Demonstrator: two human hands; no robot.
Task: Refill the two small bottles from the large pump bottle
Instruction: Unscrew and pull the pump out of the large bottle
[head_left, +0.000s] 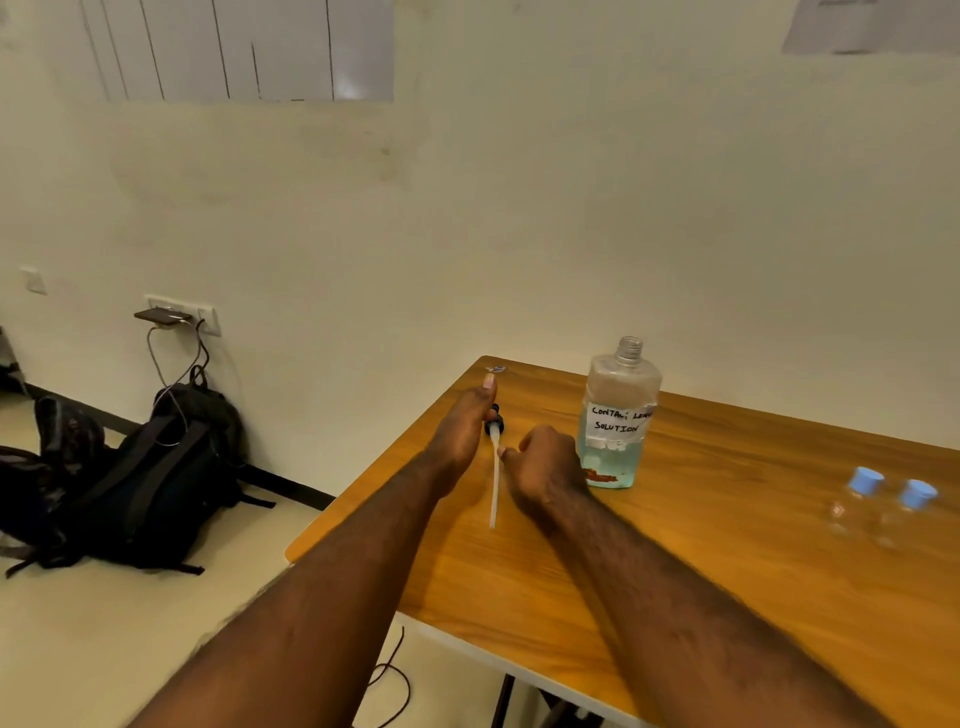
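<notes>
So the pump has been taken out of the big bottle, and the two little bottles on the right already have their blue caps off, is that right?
Not quite. The head view shows the two small bottles with their blue caps on, not off. The rest holds: the pump is out of the large bottle, and the left hand holds it.

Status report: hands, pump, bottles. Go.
Left hand holds pump by its head; right hand at the tube, grip unclear. Large bottle open, upright. Two small bottles capped, far right. Nothing blocking.
</notes>
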